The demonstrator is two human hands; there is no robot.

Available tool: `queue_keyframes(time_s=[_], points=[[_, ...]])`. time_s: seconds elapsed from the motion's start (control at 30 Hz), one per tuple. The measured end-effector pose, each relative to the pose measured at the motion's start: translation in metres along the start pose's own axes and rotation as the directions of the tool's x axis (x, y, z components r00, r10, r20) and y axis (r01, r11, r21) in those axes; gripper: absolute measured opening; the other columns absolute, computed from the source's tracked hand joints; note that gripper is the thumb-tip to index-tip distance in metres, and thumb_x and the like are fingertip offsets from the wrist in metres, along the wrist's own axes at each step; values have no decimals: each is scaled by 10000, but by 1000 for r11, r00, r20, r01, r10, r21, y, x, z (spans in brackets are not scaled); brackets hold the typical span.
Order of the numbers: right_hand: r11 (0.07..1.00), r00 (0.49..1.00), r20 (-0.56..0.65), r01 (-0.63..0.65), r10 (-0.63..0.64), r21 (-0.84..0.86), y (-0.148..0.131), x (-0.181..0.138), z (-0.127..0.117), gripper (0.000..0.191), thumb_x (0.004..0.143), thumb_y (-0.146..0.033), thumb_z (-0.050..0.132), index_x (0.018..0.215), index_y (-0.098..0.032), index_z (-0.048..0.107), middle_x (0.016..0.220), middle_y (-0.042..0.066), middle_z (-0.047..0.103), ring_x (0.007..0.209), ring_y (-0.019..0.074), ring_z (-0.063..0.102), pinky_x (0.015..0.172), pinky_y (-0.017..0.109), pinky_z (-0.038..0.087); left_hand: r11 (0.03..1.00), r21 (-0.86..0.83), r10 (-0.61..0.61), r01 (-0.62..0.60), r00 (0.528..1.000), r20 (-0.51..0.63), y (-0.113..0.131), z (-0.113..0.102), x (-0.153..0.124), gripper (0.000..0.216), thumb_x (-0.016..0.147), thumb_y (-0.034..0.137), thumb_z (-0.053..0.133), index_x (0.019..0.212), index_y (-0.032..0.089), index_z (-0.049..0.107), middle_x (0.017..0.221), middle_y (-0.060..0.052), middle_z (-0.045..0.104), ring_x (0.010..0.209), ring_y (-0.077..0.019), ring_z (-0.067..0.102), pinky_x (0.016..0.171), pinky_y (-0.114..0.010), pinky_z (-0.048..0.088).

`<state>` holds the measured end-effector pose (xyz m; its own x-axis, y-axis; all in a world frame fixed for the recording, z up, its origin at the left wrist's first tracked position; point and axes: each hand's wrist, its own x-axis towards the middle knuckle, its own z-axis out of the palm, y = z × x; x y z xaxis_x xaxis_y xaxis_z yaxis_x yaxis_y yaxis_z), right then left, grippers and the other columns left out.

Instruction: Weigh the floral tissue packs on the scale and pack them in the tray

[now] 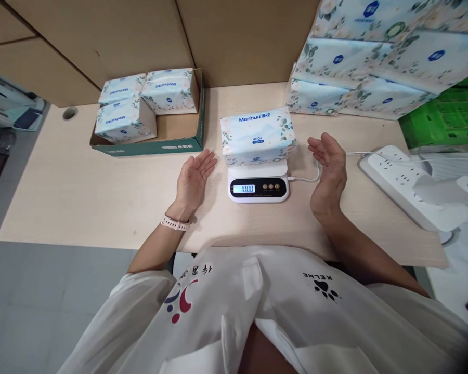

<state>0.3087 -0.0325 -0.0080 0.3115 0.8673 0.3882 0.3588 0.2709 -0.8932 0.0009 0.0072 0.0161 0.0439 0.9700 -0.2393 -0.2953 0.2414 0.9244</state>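
A tissue pack (258,136), white and pale blue with flower print, rests on a small white digital scale (258,190). The scale's lit display reads about 100.0. To the left of the scale, my left hand (193,179) lies palm up on the table with its fingers stretched out, holding nothing. Over on the right, my right hand (329,169) stands on its edge with fingers extended and palm turned toward the pack. Neither hand touches the pack or the scale.
A green cardboard tray (148,148) at the back left holds three tissue packs (125,118). More packs (339,59) are stacked at the back right beside a green crate (444,117). A power strip (409,184) lies right, and a white cable (306,179) runs to the scale.
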Motion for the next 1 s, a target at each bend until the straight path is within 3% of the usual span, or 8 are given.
queue_keyframes(time_s=[0.13, 0.47, 0.73, 0.87, 1.0], points=[[999, 1000, 7, -4, 4, -46, -3, 0, 1, 730, 1065, -764, 185, 1524, -349, 573, 1509, 88, 700, 1440, 290, 675, 1286, 608, 482, 1000, -6, -9, 9, 1000, 11, 3, 0, -1, 603, 998, 648, 569, 1326, 179, 760, 1574, -151, 688, 1537, -325, 610, 1366, -456, 402], [1000, 1000, 13, -5, 5, -4, -8, 0, 4, 684, 1069, -727, 289, 1499, -293, 595, 1484, 123, 727, 1448, 289, 671, 1316, 566, 465, 1000, -5, -15, 15, 999, 39, 4, -1, -3, 612, 992, 658, 560, 1333, 193, 765, 1552, -139, 705, 1527, -330, 619, 1357, -466, 409], [999, 999, 24, 40, -40, -3, -3, -1, 0, 655, 1080, -720, 265, 1515, -348, 583, 1459, 95, 728, 1435, 331, 673, 1288, 686, 442, 1000, -12, -13, 13, 999, 39, 6, 0, -4, 606, 1010, 639, 545, 1345, 182, 759, 1564, -145, 696, 1541, -336, 605, 1369, -478, 392], [1000, 996, 94, 6, -4, -16, -5, -2, -1, 691, 1073, -743, 269, 1576, -360, 550, 1552, 103, 695, 1541, 342, 599, 1333, 685, 385, 999, 44, 15, -19, 996, 91, 4, 3, -7, 702, 989, 735, 543, 1431, 219, 719, 1722, -115, 550, 1689, -329, 409, 1417, -485, 297], [996, 978, 192, -70, 80, -56, -2, 6, 0, 810, 1027, -844, 251, 1656, -380, 462, 1686, 91, 598, 1654, 334, 477, 1406, 706, 220, 991, 102, 66, -84, 983, 174, -5, 9, -9, 798, 959, 852, 535, 1535, 310, 636, 1864, -6, 300, 1778, -264, 143, 1456, -439, 165]])
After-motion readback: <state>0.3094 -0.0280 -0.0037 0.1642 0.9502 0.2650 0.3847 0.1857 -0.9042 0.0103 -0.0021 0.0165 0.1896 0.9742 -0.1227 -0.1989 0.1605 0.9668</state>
